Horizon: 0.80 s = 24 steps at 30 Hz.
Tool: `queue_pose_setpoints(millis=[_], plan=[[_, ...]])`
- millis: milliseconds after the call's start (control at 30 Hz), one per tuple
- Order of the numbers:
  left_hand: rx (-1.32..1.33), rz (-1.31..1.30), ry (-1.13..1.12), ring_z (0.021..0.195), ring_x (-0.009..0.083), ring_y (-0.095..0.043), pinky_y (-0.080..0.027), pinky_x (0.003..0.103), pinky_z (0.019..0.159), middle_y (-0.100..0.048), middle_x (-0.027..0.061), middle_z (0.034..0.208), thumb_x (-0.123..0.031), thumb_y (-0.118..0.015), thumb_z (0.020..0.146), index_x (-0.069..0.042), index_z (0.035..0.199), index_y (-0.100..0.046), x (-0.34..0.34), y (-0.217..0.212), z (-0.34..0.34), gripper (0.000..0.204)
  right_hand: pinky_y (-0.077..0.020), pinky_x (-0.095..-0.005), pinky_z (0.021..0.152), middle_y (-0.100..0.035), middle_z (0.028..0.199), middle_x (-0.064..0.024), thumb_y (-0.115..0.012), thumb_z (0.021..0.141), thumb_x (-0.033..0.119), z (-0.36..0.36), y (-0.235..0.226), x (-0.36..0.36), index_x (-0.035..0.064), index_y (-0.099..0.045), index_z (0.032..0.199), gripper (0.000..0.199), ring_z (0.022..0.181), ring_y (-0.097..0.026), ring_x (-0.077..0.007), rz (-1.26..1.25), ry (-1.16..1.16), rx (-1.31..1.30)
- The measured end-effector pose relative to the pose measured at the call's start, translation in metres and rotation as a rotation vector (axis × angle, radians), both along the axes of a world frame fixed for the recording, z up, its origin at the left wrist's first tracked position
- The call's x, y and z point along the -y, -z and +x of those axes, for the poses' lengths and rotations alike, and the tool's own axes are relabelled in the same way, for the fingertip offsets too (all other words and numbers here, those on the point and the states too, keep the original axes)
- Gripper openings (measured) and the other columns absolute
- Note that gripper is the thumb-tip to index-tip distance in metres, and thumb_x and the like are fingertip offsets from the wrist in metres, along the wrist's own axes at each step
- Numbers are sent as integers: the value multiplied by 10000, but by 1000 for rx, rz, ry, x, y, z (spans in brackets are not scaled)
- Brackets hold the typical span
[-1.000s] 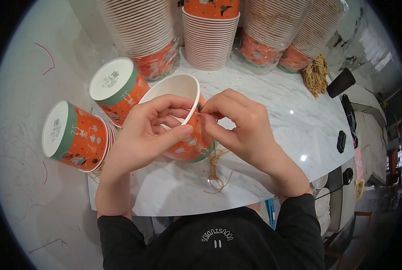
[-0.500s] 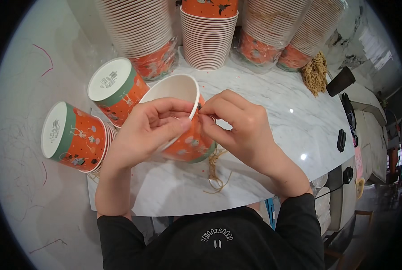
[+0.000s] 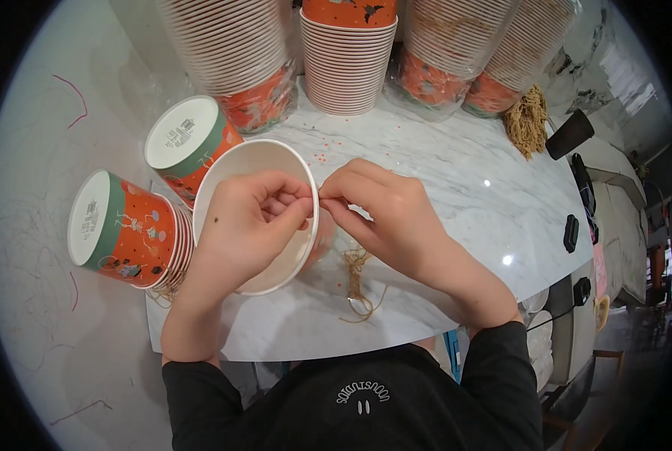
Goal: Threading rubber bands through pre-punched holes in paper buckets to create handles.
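A paper bucket [image 3: 216, 169], white inside with an orange printed outer wall, is tilted so its mouth faces me. My left hand [image 3: 249, 214] is inside the mouth, fingers curled and thumb pressed against them close to the right rim. Just outside that rim, my right hand [image 3: 373, 207] pinches thumb and forefinger together at the wall. Whatever sits between the fingertips of either hand is too small or hidden to make out. A small bundle of tan cord [image 3: 355, 278] lies on the marble-patterned table [image 3: 434, 218] below my right hand.
Upside-down orange and green buckets [image 3: 142, 229] stand at the left, another bucket [image 3: 182, 135] behind them. Tall bucket stacks [image 3: 349, 68] line the back, some in clear plastic. A tan cord hank [image 3: 528, 124] and a black cup [image 3: 570, 135] are at the far right. Orange specks dot the table.
The bucket has turned its mouth more toward me and shifted left and down. My left hand has gone deeper inside it, its thumb now off the rim. My right hand has moved slightly left.
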<state>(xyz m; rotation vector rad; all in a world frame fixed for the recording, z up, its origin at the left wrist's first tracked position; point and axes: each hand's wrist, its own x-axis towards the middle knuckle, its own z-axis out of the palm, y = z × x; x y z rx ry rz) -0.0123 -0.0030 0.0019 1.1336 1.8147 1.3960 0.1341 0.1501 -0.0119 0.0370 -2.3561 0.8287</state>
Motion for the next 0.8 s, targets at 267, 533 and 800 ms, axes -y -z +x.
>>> queue_pose_setpoints(millis=[267, 533, 800], plan=[[-315, -26, -104, 694, 105, -624, -504, 270, 629, -658, 66, 755, -105, -669, 908, 56, 928, -644, 2, -8, -1, 165, -441, -197, 660, -558, 817, 42, -624, 988, 56, 1, -18, -21, 41, -555, 1236, 257, 738, -541, -30, -727, -77, 329], [-201, 25, 147, 923, 157, -631, -501, 289, 832, -669, 71, 1005, -105, -694, 903, -3, 1079, -634, 11, -24, 5, 212, -475, -319, 638, -636, 839, -85, -731, 905, 147, 3, -11, -1, 44, -716, 1002, 142, 704, -599, -201, -206, -87, 128], [-677, 51, 427, 1515, 401, -282, -208, 617, 1210, -435, 196, 1526, -383, -726, 925, -47, 1456, -440, 1, -7, -13, 690, -508, -231, 760, -696, 935, -35, -644, 1002, 77, 3, -18, -32, -20, -733, 1056, 142, 873, -639, -71, -568, -247, 276]])
